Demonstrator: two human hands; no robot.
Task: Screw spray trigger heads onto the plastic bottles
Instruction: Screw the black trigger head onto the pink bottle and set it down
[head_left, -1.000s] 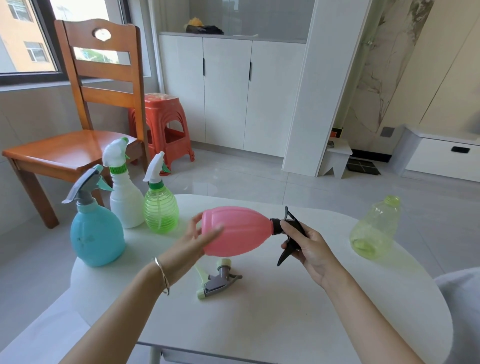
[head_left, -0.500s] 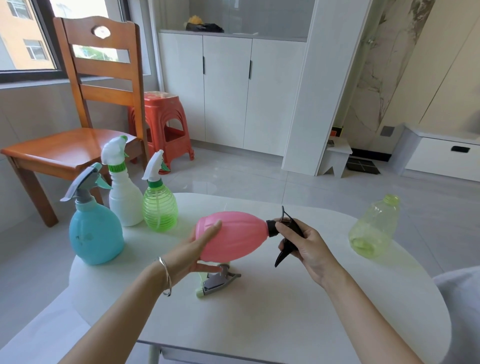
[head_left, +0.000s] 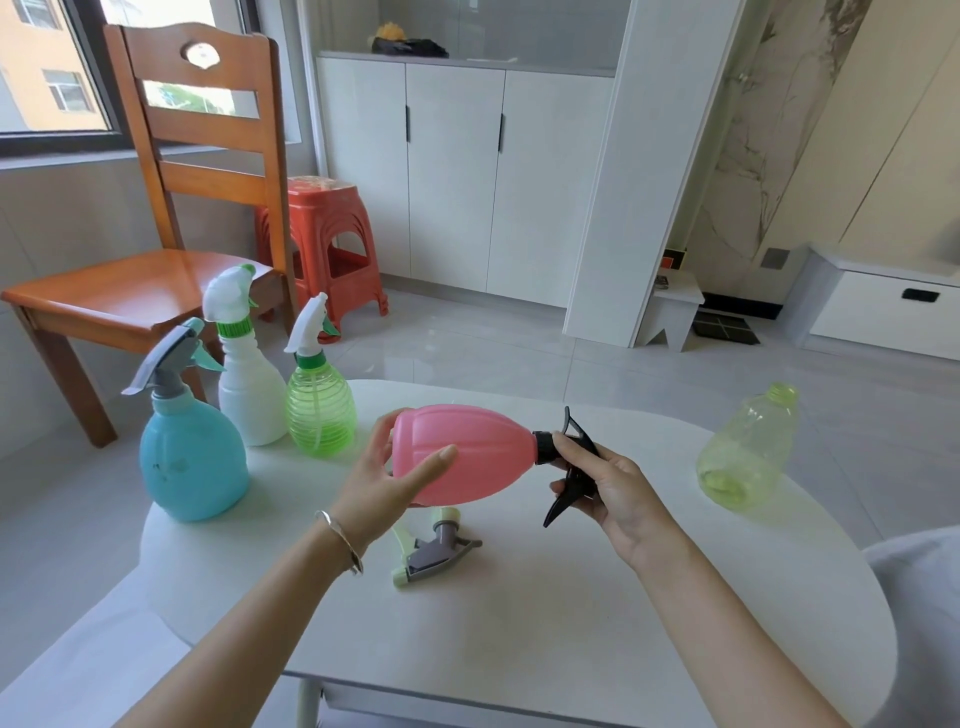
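At the far left of the white tabletop stand three finished sprayers: a blue bottle with a grey trigger head, a white bottle, and a ribbed green bottle. Your left hand cups the base of the pink bottle, held on its side above the tabletop, its grip closed around the wide end. Below it a loose grey trigger head lies flat. Your right hand pinches the black trigger head seated at the pink bottle's neck. Far right, an uncapped yellow-green bottle stands tilted.
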